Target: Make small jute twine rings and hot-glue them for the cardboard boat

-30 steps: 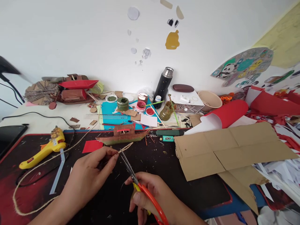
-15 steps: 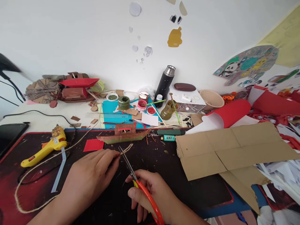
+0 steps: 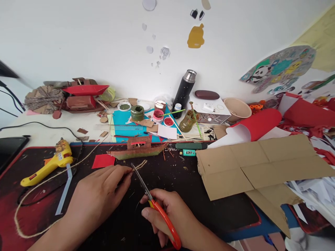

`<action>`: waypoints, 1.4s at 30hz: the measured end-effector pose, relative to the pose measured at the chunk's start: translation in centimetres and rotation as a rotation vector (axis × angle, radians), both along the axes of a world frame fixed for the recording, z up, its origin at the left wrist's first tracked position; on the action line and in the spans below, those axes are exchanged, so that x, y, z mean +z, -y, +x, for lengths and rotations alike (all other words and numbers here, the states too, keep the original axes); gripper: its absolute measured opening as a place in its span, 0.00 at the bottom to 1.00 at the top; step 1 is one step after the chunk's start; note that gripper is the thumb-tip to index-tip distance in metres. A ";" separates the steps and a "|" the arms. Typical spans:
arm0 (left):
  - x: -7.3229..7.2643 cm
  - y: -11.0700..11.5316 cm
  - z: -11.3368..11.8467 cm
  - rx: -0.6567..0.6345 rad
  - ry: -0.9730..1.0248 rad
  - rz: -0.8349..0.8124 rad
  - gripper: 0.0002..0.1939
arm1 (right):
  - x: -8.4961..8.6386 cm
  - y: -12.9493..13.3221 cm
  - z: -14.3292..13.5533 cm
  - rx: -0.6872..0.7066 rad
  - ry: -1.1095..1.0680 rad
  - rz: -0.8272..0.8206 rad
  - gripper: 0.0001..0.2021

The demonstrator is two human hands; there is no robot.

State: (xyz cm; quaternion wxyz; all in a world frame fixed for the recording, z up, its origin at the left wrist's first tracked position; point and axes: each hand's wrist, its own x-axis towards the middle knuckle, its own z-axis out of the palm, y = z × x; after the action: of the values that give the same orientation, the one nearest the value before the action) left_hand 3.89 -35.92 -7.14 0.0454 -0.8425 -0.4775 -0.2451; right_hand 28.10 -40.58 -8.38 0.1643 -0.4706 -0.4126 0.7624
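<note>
My left hand (image 3: 98,193) pinches a thin beige twine (image 3: 140,165), whose frayed end sticks out to the right of the fingertips. In my right hand (image 3: 174,214) are scissors (image 3: 165,220) with orange-red and yellow handles. Their blades point up and to the left and lie across the twine beside my left fingertips; the blades look nearly closed. Just beyond my hands sits a small brown and green model boat (image 3: 138,150). A red square of paper (image 3: 103,161) lies behind my left hand. A long loop of twine runs across the left of the mat.
A yellow glue gun (image 3: 49,164) with a cable lies at the left. Paint jars (image 3: 137,113), brushes and a black flask (image 3: 184,89) stand behind. Large cardboard (image 3: 251,167) covers the right, beside red paper (image 3: 264,125) and white scraps. More model boats (image 3: 81,103) sit at the back left.
The view has shifted slightly. Both hands, the twine and the scissors keep nearly the same arrangement, with the scissor blades a little closer together.
</note>
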 end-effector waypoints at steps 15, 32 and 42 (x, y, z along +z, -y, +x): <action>-0.6 0.2 -0.9 0.053 0.264 -0.258 0.19 | -0.8 0.1 0.2 0.011 0.027 -0.008 0.23; -0.6 0.3 -1.0 0.152 0.309 -0.322 0.23 | -1.4 0.3 0.2 0.004 0.029 -0.025 0.19; -1.0 0.3 -0.8 0.139 0.312 -0.310 0.25 | -1.2 0.2 0.1 0.001 0.033 -0.023 0.17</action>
State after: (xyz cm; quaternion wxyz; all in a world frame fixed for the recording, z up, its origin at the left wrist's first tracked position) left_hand 3.11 -36.23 -8.13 -0.1425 -0.7564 -0.5675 -0.2924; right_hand 28.20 -40.75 -9.62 0.1518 -0.4849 -0.4066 0.7592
